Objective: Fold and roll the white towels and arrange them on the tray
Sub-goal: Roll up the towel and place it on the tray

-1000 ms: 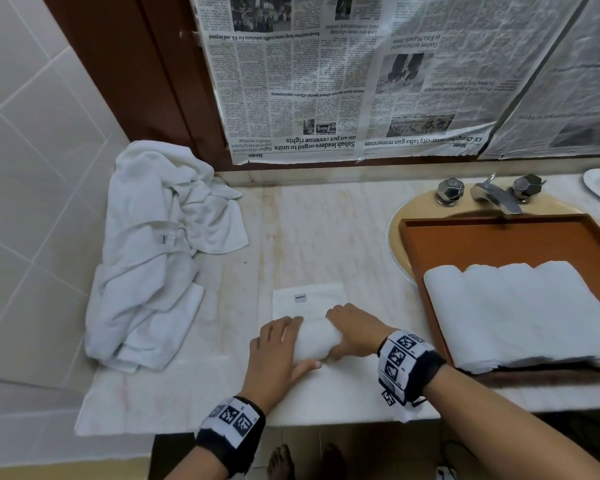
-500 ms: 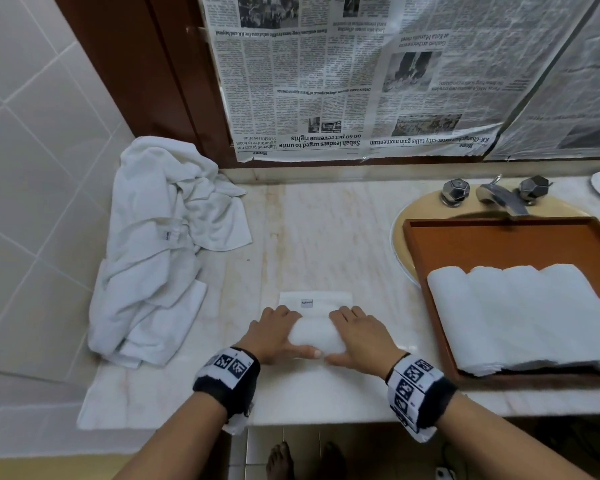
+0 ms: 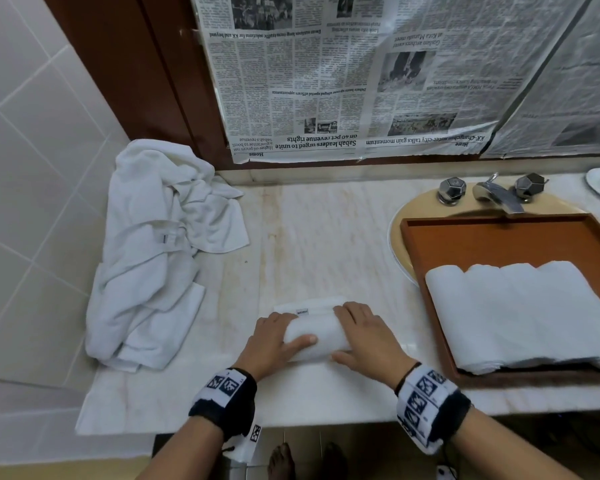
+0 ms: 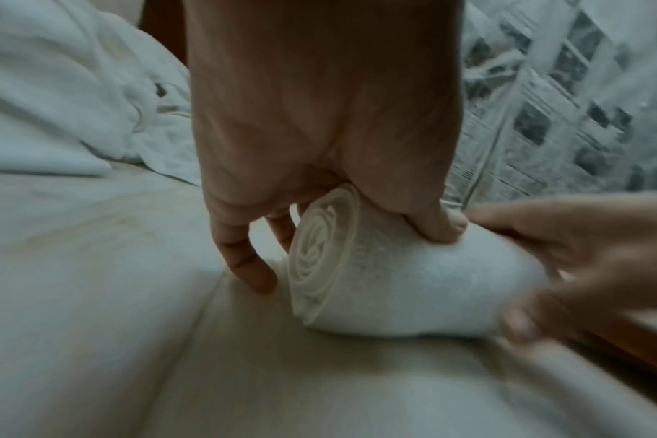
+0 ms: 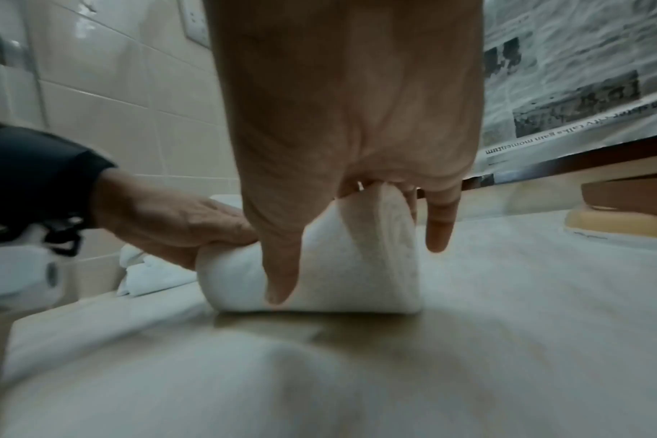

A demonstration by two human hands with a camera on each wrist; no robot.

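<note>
1. Left wall [image 3: 32, 168]: pale glossy square tiles, grey grout lines running on a diagonal in the head view.
2. Back: dark brown wood panel [image 3: 125, 81]; beside it, sheets of newspaper [image 3: 343, 81] taped upside down over the surface above the desk.
3. Desk [image 3: 319, 244]: pale marble with faint rusty streaks, low backsplash strip along the rear.
4. Right: tan oval sink [image 3: 400, 233]; chrome faucet [image 3: 497, 197] between two faceted knobs.
5. Floor [image 3: 305, 445]: beige tiles below the desk's front edge.
6. Light: soft, even, indoor.

Towel pile [image 3: 153, 258] left, tray [image 3: 499, 237] right of counter [image 3: 326, 244]
</note>
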